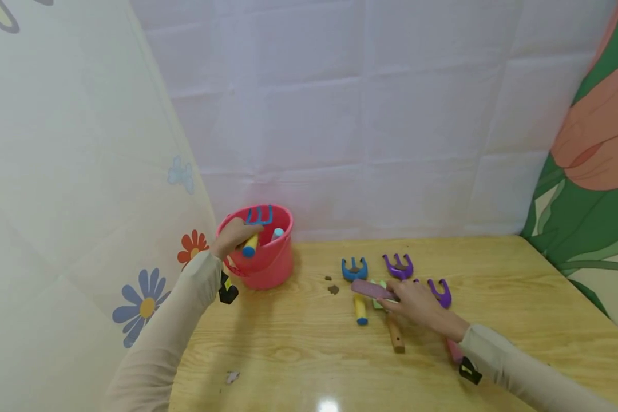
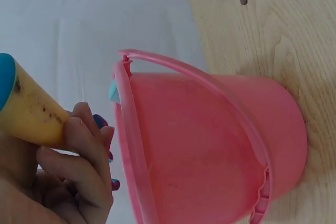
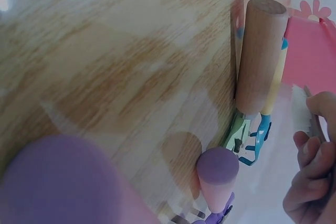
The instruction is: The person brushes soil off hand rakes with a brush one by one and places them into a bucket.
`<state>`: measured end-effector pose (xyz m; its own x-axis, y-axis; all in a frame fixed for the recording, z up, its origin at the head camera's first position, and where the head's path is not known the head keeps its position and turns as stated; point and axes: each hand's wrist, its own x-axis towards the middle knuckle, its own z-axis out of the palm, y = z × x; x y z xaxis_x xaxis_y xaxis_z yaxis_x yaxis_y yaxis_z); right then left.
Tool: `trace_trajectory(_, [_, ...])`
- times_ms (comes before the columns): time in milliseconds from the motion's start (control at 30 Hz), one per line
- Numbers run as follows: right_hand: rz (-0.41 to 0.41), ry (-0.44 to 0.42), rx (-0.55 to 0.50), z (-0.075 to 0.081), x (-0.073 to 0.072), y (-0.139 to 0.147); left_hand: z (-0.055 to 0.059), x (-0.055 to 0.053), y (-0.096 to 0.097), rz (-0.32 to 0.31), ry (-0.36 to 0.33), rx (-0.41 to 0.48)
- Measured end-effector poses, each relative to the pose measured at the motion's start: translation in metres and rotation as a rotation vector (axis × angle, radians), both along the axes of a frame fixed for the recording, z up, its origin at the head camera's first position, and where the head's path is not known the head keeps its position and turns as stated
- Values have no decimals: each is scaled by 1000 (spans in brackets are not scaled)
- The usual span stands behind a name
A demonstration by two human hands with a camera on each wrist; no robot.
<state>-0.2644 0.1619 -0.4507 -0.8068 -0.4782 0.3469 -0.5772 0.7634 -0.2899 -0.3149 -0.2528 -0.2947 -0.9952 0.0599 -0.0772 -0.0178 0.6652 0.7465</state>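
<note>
At the left, my left hand (image 1: 236,236) grips a small toy rake by its yellow handle (image 1: 251,245). Its blue tines (image 1: 260,216) are over the mouth of a pink bucket (image 1: 274,268). The left wrist view shows fingers curled round the yellow handle (image 2: 39,109) beside the bucket's rim. My right hand (image 1: 417,303) holds a mauve brush (image 1: 371,288) above the tools on the table; its white bristles (image 3: 301,109) show in the right wrist view. Below that hand lie a blue rake (image 1: 360,312), a wooden-handled green tool (image 1: 396,335) and purple rakes (image 1: 399,268).
A light blue handle end (image 1: 278,233) sticks up inside the bucket. Brown dirt crumbs (image 1: 333,289) lie between bucket and tools, and a pale smudge (image 1: 232,377) is near the front. White cloth (image 1: 329,126) hangs behind the wooden table (image 1: 288,355).
</note>
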Motion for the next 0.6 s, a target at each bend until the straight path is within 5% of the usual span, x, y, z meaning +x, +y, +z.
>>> trace_trajectory(600, [4,-7,5,-3,1,0,-4,-19,6,151,-150,79])
